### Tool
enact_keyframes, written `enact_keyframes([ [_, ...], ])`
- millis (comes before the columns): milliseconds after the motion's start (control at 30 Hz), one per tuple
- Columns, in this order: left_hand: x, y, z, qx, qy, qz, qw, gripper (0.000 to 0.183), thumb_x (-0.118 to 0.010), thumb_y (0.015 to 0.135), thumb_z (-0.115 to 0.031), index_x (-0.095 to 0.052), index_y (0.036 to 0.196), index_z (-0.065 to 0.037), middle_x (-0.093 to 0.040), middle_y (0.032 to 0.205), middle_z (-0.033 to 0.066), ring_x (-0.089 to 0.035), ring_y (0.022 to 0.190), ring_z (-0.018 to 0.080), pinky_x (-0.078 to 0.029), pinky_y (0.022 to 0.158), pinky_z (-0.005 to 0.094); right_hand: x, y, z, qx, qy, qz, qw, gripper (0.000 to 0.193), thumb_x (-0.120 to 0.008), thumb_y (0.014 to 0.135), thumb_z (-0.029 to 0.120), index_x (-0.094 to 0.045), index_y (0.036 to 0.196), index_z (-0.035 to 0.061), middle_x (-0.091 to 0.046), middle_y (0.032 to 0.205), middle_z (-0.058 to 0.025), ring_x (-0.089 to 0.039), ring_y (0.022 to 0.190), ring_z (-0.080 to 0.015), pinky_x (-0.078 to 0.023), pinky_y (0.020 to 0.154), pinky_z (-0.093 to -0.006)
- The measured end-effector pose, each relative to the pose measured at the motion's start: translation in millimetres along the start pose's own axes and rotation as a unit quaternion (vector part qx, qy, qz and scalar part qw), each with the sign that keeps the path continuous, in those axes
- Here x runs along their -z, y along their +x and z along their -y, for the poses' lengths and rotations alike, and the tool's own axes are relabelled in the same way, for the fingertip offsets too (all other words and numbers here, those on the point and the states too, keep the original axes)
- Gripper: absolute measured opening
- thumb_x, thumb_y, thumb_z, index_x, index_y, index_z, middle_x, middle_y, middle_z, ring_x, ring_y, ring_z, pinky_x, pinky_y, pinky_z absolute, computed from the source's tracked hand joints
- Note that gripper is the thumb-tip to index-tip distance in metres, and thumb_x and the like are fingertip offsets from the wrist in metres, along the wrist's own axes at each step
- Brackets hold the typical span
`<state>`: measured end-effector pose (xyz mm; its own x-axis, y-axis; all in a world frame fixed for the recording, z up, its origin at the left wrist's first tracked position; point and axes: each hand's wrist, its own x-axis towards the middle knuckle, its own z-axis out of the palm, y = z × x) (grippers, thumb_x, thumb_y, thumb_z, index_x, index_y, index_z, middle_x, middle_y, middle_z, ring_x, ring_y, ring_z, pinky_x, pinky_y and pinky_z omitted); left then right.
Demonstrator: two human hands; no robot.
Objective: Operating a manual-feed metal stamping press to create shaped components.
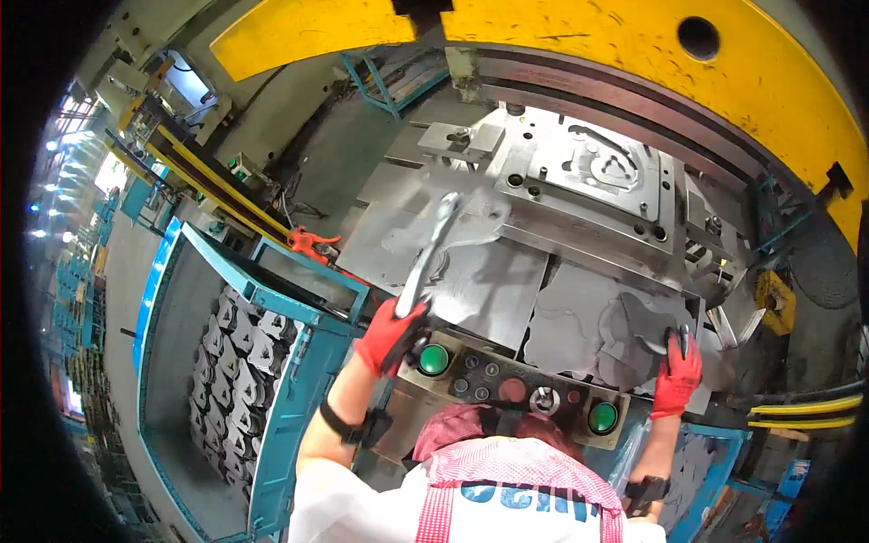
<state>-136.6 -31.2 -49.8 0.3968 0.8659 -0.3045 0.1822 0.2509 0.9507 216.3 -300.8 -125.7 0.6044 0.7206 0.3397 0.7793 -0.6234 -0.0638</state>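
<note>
My left hand (393,337), in a red glove, is closed around the lower end of a long silvery rod-shaped tool (425,258). The tool slants up and away over a metal plate (489,291), its far tip beside a flat, irregular grey metal part (475,226). My right hand (677,373), also gloved in red, is closed at the right edge of a dark flat metal piece (641,330), which is smeared by motion. That piece lies over a larger wavy-edged metal sheet (566,317). Beyond both hands sits the die (593,167) of a press.
A control panel (512,389) with green buttons stands right before me. A blue bin (262,507) at the left holds many stamped metal parts (237,385). Red-handled pliers or a similar tool (313,242) rests on its frame. A yellow press beam (579,27) spans overhead.
</note>
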Motion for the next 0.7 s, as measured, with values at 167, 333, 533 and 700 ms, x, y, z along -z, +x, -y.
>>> enact_keyframes([
  [167,79.5,5.1,85.1,0.122,0.004,-0.079,0.989,0.019,-0.056,0.082,-0.027,-0.053,0.08,-0.008,-0.046,0.053,-0.0016,-0.04,0.04,0.0076,-0.032,0.036,0.0243,19.5,21.0,8.3,0.059,0.087,-0.101,0.989,0.046,-0.054,0.067,0.001,-0.051,0.112,0.01,-0.049,0.115,-0.0137,-0.046,0.104,-0.0311,-0.036,0.088,-0.0408],
  [333,112.4,62.3,166.0,0.075,0.228,-0.12,0.963,0.032,-0.056,0.08,-0.037,-0.052,0.084,-0.006,-0.043,0.05,0.0025,-0.043,0.038,0.0145,-0.036,0.035,0.0326,40.8,27.3,8.9,-0.086,0.223,-0.184,0.953,0.029,-0.052,0.078,0.006,-0.053,0.107,0.0029,-0.057,0.102,-0.0143,-0.055,0.09,-0.0269,-0.042,0.078,-0.0325],
  [533,98.1,65.1,175.5,0.277,-0.39,0.156,0.864,0.041,-0.036,0.086,-0.046,-0.045,0.06,-0.015,-0.038,0.042,0.001,-0.035,0.032,0.015,-0.027,0.029,0.0297,42.5,83.8,42.8,-0.181,0.583,-0.123,0.782,0.026,-0.048,0.084,0.013,-0.054,0.106,-0.0001,-0.057,0.102,-0.0073,-0.053,0.087,-0.0146,-0.042,0.077,-0.0279],
  [700,70.8,24.5,130.7,0.11,-0.356,0.042,0.927,0.035,-0.04,0.086,-0.044,-0.048,0.071,-0.014,-0.038,0.047,-0.0009,-0.034,0.03,0.0122,-0.029,0.028,0.0254,1.1,202.6,92.7,-0.139,0.528,-0.185,0.817,0.02,-0.051,0.083,0.013,-0.057,0.095,-0.0004,-0.061,0.08,-0.0049,-0.056,0.074,-0.0139,-0.044,0.071,-0.0285],
])
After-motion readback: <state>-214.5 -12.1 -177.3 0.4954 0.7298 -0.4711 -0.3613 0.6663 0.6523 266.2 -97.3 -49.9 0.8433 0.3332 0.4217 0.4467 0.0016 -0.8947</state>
